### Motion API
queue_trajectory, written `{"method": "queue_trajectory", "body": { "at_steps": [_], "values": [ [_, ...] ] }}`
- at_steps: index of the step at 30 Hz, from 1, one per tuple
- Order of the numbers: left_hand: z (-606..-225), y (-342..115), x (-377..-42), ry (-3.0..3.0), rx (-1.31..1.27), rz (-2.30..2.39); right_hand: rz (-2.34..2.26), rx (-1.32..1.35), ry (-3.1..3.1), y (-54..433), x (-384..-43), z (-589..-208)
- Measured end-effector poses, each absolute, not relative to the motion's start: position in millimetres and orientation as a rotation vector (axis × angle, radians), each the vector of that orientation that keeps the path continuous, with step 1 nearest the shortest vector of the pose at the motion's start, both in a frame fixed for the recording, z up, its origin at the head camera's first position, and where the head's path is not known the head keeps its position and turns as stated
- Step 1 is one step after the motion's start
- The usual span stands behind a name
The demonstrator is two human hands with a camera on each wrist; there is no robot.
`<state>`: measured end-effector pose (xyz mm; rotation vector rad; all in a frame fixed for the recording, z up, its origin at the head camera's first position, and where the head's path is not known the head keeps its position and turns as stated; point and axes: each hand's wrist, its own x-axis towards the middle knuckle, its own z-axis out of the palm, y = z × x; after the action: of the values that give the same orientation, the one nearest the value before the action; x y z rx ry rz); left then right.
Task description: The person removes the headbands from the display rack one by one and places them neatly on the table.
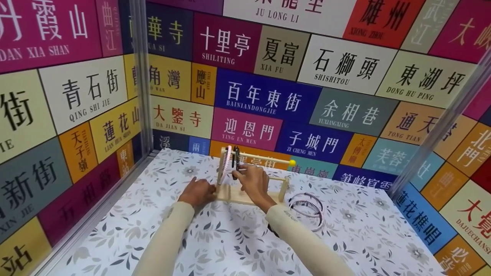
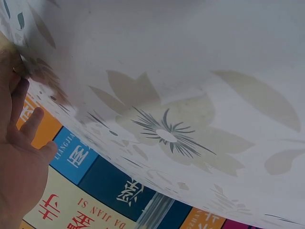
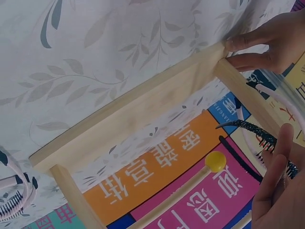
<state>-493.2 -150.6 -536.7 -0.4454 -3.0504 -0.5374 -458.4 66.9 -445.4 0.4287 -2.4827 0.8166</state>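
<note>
A wooden rack (image 1: 239, 194) with upright ends and rods stands on the table; one rod ends in a yellow ball (image 1: 292, 163). At its left end my left hand (image 1: 197, 192) grips the base, finger and thumb either side of the wood in the right wrist view. My right hand (image 1: 254, 183) holds a dark toothed headband (image 3: 259, 133) at the upper rod, close to the left upright. Beside it a pale pink toothed headband (image 1: 227, 165) hangs at that upright. The left wrist view shows part of my left hand (image 2: 24, 171) at its edge.
Several pale headbands with dark patches (image 1: 307, 207) lie on the table right of the rack, near my right forearm. A white cloth with leaf and flower print (image 1: 345, 237) covers the table. Sign-patterned panels (image 1: 264, 92) with metal corner posts (image 1: 142, 76) enclose the back and sides.
</note>
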Motion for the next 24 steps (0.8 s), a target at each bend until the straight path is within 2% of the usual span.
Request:
{"method": "queue_trajectory", "body": {
  "at_steps": [24],
  "values": [
    [-535, -149, -494, -3.122, -0.421, -0.52, 1.075, 0.376, -2.437, 106, -457, -425]
  ]
}}
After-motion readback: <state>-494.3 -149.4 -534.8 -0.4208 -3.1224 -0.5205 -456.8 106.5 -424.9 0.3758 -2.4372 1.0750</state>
